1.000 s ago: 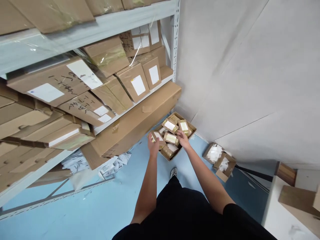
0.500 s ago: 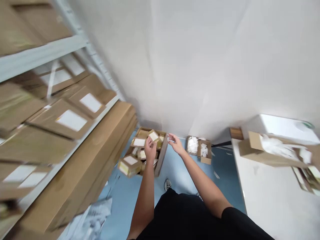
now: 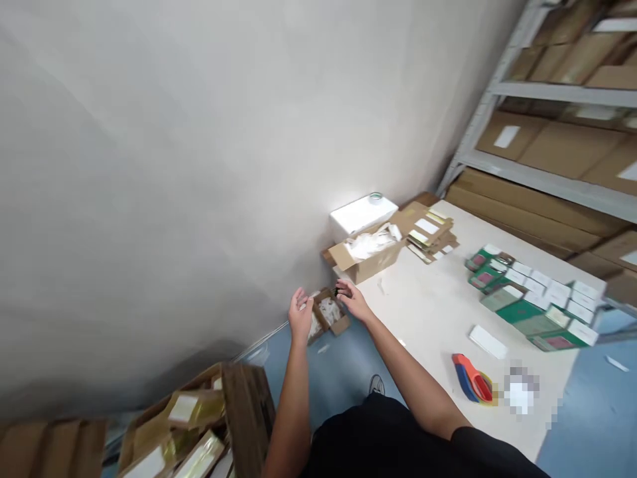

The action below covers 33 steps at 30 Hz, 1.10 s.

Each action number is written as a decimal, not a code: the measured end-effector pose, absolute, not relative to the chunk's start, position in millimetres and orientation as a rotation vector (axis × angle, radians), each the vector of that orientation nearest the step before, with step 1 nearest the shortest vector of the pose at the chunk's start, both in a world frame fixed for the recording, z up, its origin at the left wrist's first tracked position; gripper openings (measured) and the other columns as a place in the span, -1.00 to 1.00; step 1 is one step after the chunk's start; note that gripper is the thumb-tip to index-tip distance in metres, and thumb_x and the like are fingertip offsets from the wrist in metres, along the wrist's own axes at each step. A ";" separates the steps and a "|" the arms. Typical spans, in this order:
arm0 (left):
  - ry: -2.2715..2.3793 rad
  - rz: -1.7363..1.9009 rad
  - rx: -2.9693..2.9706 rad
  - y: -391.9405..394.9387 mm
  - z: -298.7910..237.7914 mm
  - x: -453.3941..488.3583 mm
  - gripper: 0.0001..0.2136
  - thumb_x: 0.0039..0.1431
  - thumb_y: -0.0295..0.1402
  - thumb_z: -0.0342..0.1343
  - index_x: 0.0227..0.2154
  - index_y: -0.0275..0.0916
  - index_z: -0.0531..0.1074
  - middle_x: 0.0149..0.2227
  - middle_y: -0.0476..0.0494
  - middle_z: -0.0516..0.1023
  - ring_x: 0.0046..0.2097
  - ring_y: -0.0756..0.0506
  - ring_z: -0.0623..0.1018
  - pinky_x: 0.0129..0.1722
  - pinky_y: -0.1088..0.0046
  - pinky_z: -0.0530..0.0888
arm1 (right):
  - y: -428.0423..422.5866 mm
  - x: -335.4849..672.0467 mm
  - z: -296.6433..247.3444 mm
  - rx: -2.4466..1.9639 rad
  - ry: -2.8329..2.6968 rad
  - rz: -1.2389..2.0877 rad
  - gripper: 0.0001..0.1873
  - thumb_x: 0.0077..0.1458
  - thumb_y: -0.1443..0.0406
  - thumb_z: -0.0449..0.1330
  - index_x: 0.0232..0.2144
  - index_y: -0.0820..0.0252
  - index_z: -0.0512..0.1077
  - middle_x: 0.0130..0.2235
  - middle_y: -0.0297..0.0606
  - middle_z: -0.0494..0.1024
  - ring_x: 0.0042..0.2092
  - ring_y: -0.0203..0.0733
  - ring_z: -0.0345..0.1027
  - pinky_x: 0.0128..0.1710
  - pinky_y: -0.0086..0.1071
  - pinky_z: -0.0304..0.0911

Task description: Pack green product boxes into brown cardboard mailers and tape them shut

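My left hand (image 3: 300,317) is raised over the floor by the wall, fingers loosely curled with the thumb apart, and I see nothing in it. To its right, my right hand (image 3: 354,302) hovers near the table corner, fingers spread and holding nothing. Below and between both hands, a small open carton (image 3: 340,325) with white scraps stands on the floor. A second one beside it is partly covered by my left hand. At the lower left, a big box (image 3: 249,411) holds several small taped cartons (image 3: 196,409) with white labels.
A white table (image 3: 428,312) on the right carries an open carton of white packing (image 3: 378,263), flattened cardboard (image 3: 430,232), rows of green-and-white boxes (image 3: 542,299) and an orange-and-blue tape dispenser (image 3: 468,378). Behind it, shelves (image 3: 562,93) hold cartons. Wall (image 3: 199,166) ahead.
My view has swung right, from the left shelf toward the table. My hands are now away from the box of small cartons, above the scrap cartons. Both hands remain raised.
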<state>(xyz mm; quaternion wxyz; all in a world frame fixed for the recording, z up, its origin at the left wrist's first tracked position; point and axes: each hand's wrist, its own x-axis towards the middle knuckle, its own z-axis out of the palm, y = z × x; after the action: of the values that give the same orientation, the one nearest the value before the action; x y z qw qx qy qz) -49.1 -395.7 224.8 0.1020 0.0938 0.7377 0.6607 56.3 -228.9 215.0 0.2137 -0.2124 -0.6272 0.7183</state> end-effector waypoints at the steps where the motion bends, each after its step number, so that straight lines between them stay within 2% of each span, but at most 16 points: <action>1: 2.148 1.923 0.343 -365.8 227.1 -42.2 -0.50 0.23 -0.21 0.25 0.22 -0.12 0.39 0.23 -0.31 0.47 0.14 -0.19 0.57 0.18 0.18 0.50 | -204.3 70.8 216.2 -0.621 -1.706 1.962 -0.40 -0.04 0.20 0.32 0.11 0.00 0.47 0.11 -0.17 0.56 0.07 -0.06 0.46 0.18 -0.06 0.32; 7: 1.943 1.753 0.668 -215.8 237.4 7.4 -0.49 0.21 -0.20 0.28 0.21 -0.12 0.41 0.27 -0.33 0.44 0.17 -0.24 0.55 0.15 0.15 0.52 | -87.7 153.3 227.2 -0.806 -1.504 1.761 -0.39 -0.04 0.20 0.32 0.12 -0.01 0.46 0.13 -0.14 0.55 0.13 0.00 0.43 0.21 0.02 0.29; 13: 1.796 1.574 0.859 -129.4 232.8 39.0 -0.43 0.17 -0.09 0.31 0.22 -0.11 0.40 0.29 -0.34 0.41 0.20 -0.30 0.52 0.12 0.10 0.52 | -27.5 202.6 229.3 -0.947 -1.341 1.609 -0.37 -0.01 0.17 0.29 0.16 0.00 0.43 0.16 -0.11 0.52 0.19 0.04 0.37 0.19 0.02 0.30; 20: 1.636 1.389 0.958 -58.7 214.0 48.8 -0.41 0.16 -0.09 0.32 0.23 -0.12 0.40 0.27 -0.37 0.42 0.19 -0.29 0.52 0.15 0.05 0.50 | 1.4 238.1 222.2 -1.170 -1.176 1.419 -0.40 0.02 0.19 0.27 0.16 -0.09 0.42 0.37 -0.22 0.27 0.26 0.07 0.30 0.16 -0.04 0.34; 27: 1.357 1.185 1.161 17.3 221.7 63.6 -0.44 0.19 -0.11 0.30 0.23 -0.11 0.40 0.30 -0.34 0.40 0.23 -0.29 0.49 0.17 0.09 0.48 | 9.6 264.4 221.9 -1.325 -1.058 1.165 -0.45 0.09 0.21 0.23 0.17 -0.08 0.41 0.31 -0.22 0.38 0.25 0.05 0.33 0.12 -0.07 0.38; 33: 1.168 1.038 1.282 56.3 207.4 85.9 -0.44 0.23 -0.16 0.27 0.27 -0.07 0.35 0.30 -0.30 0.41 0.22 -0.24 0.50 0.16 0.16 0.48 | -9.0 291.6 197.3 -1.530 -0.982 0.884 -0.41 0.11 0.24 0.22 0.21 -0.09 0.37 0.37 -0.20 0.27 0.19 -0.01 0.37 0.06 -0.12 0.42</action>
<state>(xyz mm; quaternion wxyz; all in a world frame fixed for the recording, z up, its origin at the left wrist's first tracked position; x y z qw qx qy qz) 85.9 56.3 207.4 0.5313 0.5375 0.4895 0.4349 291.6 -9.0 197.3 0.5312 -0.6411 -0.4117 0.3705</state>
